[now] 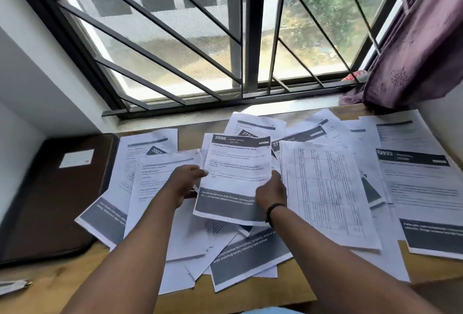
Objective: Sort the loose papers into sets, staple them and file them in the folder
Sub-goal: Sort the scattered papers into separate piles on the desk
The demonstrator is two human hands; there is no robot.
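Both of my hands hold up a printed sheet [238,173] with a dark header reading 2686 and a dark footer band. My left hand [184,184] pinches its left edge and my right hand [271,193] grips its right edge. At least one more sheet shows behind it. Under it, several loose papers [160,183] lie scattered and overlapping across the wooden desk [62,286]. One of them is a table-grid sheet [325,193], just right of my hands. A dark brown folder [57,198] with a white label lies closed at the left. I see no clear stapler.
A barred window [225,38] rises right behind the desk, with a purple curtain [421,45] hanging at the right. White walls close in the left side. A small metallic object [15,285] lies at the desk's front left edge. Bare wood shows along the front.
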